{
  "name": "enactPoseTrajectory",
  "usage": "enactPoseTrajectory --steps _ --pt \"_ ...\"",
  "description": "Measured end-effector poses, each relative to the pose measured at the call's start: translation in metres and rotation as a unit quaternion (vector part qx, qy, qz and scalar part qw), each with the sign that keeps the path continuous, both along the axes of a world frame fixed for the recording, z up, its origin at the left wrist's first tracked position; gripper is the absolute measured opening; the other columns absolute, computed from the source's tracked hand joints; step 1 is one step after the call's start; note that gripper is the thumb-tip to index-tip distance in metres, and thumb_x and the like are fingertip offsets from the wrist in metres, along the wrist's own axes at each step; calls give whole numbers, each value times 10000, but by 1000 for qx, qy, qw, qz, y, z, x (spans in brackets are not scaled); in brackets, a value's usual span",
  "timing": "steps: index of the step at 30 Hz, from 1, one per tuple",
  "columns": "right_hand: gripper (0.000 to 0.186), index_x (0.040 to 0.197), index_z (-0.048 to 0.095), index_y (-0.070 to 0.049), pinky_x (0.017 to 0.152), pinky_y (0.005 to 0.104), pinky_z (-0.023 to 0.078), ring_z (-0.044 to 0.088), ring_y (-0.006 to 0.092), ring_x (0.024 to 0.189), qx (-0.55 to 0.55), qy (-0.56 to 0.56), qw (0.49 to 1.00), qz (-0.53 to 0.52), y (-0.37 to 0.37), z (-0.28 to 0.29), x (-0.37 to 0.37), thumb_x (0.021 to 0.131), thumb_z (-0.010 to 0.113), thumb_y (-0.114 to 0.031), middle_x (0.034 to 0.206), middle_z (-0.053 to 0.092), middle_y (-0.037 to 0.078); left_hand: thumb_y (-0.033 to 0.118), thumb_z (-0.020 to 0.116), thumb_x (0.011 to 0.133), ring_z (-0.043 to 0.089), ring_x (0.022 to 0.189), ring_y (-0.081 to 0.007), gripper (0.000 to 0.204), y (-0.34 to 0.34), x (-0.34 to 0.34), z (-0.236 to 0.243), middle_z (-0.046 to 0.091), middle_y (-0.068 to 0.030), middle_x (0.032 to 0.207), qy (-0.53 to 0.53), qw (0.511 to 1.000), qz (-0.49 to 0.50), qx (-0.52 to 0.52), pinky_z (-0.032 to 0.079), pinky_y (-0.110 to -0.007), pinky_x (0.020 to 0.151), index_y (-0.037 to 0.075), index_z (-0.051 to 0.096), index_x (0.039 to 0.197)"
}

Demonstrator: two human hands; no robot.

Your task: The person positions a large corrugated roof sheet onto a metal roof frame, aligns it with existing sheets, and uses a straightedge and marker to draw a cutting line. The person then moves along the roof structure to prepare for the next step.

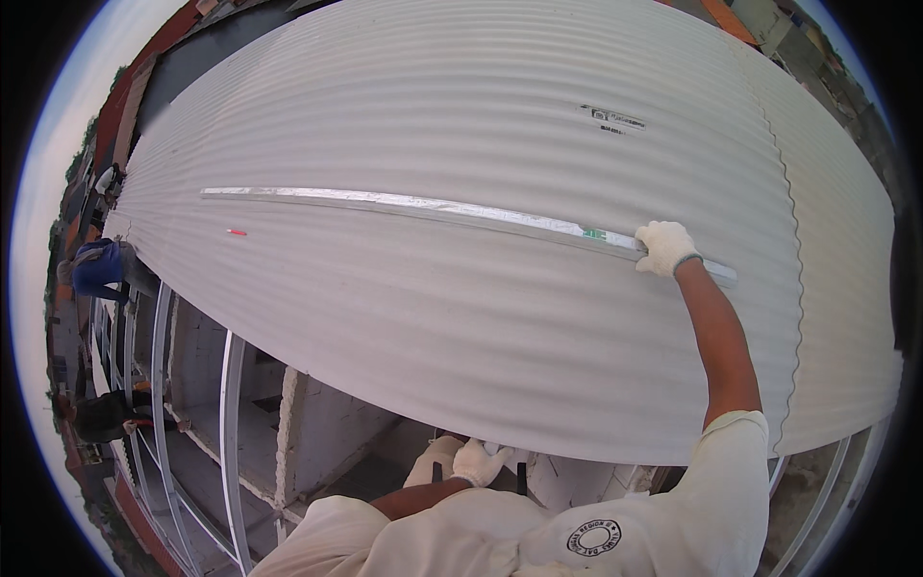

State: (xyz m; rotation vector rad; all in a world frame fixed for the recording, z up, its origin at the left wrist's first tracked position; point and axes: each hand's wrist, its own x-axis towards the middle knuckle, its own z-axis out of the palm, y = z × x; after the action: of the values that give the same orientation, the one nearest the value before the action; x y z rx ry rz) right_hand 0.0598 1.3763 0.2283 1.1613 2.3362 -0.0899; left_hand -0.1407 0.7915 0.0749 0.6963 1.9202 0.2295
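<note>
A long silver metal bar (404, 204) with a green label lies across pale grey corrugated roof sheeting (461, 317). My right hand (663, 248), in a white knitted glove, is closed on the bar near its right end. Low in the view, my gloved left hand (476, 464) is at the sheeting's lower edge with fingers bent; what it holds, if anything, I cannot make out. Left of the bar's middle, a small red stick-like object (236, 233) lies on the sheet.
Below the sheeting's left edge are steel framing members (233, 413) over openings between block walls (327, 433). A person in blue (101, 269) bends at the left edge, another in dark clothing (101, 418) is below, and a third (109, 181) is farther off. Rooftops ring the view.
</note>
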Motion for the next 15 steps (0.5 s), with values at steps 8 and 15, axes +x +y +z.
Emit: enactPoseTrajectory --steps 8,15 --pt "452 1315 710 -124 950 603 640 834 514 1093 33 201 976 -75 -81 7 9 926 909 -241 1113 860 216 797 838 937 784 1433 -476 1191 9 -28 28 800 -322 1537 -75 993 -87 10 623 -527 1220 -27 568 1754" --pt "466 1403 769 -132 992 573 651 838 474 1168 61 274 957 -75 -134 -11 53 965 916 -199 1259 863 179 778 729 1074 852 1279 -350 860 -16 -210 100 885 -254 1330 -156 970 -181 -34 638 -462 1154 -14 908 1358"
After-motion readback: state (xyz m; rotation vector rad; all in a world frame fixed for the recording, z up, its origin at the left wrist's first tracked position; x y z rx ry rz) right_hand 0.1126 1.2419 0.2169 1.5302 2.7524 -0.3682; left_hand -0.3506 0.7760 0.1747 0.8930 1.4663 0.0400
